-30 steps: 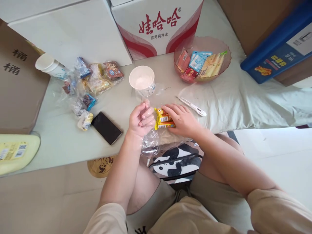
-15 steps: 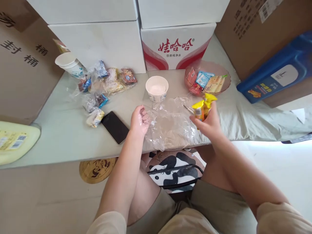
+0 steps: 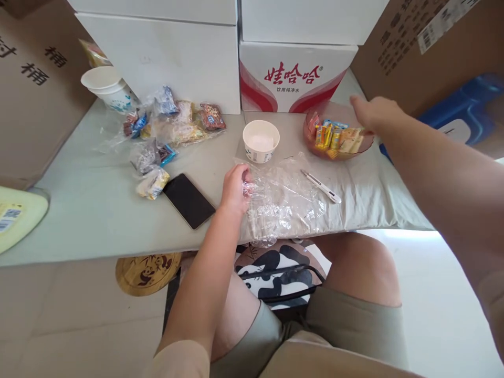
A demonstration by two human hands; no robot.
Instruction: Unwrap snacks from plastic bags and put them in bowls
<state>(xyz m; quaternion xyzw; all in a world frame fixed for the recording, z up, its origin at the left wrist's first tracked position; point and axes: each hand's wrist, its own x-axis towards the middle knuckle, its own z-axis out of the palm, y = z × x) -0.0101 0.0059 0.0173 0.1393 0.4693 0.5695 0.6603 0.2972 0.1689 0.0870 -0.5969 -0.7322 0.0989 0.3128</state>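
My left hand (image 3: pixel 236 189) is closed with curled fingers on a crinkled clear plastic bag (image 3: pixel 283 205), which lies at the front edge of the cloth-covered surface. My right hand (image 3: pixel 378 115) hovers over the right rim of a pink translucent bowl (image 3: pixel 326 156), fingers apart and nothing visible in them. Yellow snack packets (image 3: pixel 329 137) lie in the bowl among other wrapped pieces. On the plastic bag rests a white utility knife (image 3: pixel 321 186). A white paper bowl (image 3: pixel 261 149) stands behind my left hand.
A black phone (image 3: pixel 189 201) lies left of my left hand. Several wrapped snacks (image 3: pixel 177 131) and stacked paper cups (image 3: pixel 110 89) sit farther left. White cartons (image 3: pixel 295 79) line the back. A blue bottle (image 3: pixel 464 110) stands right, behind my right arm.
The yellow packets have left my right hand and now lie in the pink bowl. That hand has moved up and right, and the utility knife now lies on the plastic.
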